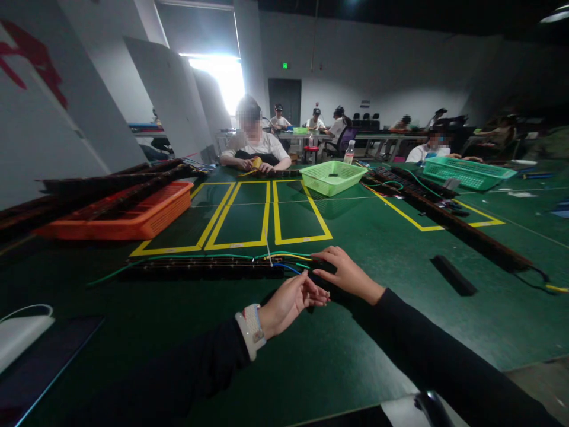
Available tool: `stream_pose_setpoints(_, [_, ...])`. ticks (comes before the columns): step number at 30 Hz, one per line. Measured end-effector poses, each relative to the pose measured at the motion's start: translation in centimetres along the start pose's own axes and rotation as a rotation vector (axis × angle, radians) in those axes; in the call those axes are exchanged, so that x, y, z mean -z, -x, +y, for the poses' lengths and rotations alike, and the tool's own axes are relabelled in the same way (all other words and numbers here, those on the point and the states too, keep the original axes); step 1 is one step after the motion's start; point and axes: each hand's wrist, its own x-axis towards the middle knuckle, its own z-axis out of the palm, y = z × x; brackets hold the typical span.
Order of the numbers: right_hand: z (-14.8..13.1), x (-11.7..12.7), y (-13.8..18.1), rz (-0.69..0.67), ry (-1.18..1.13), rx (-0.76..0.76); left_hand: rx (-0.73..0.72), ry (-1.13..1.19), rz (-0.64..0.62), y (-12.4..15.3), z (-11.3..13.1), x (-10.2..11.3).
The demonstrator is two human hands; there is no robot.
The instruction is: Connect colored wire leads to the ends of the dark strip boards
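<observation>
Grey wall [386,65], bright window [226,80], dark door [284,98]

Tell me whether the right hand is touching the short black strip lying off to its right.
Apart: the head view shows a wide stretch of green tabletop between the right hand and the short black strip.

No legible text; green wall sign [285,66] too small.

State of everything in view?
Left hand: fingers bent, grip unclear
Right hand: at yellow wire, grip unclear
Near strip: lying flat
Tie: tail sticking up
Green wire: laid along near strip
Orange basket: upright, dark strips across it
Light green basket: upright, dark piece inside
Teal basket: upright
Bottle: upright
Block: lying flat
Watch: worn
</observation>
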Motion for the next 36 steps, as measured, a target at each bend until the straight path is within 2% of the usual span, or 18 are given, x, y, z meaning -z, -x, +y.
stream_pose_setpoints(6, [0.9,-0.8,-1.0,-0.070,-0.101,-0.071,-0.015,-0.014,0.013,0.1,-0.1,0.1])
stream_pose_setpoints(16, [-0.3,-1.3,-5.7,-0.343,-0.117,0.007,-0.026,-0.022,0.012,0.2,0.1,-0.1])
stream_pose_setpoints(23, [-0.1,-0.8,-7.5,-0.588,-0.136,-0.110,0.005,0.015,0.019,-0.1,0.0,0.1])
stream_pose_setpoints(31, [-0.9,-0.5,-7.3,-0.585,-0.144,-0.117,0.064,0.197,0.032,-0.4,0.1,0.4])
stream_pose_setpoints(36, [-2.2,-0.3,-6.3,-0.460,0.051,-0.107,0.025,0.266,0.074,-0.4,0.2,0.2])
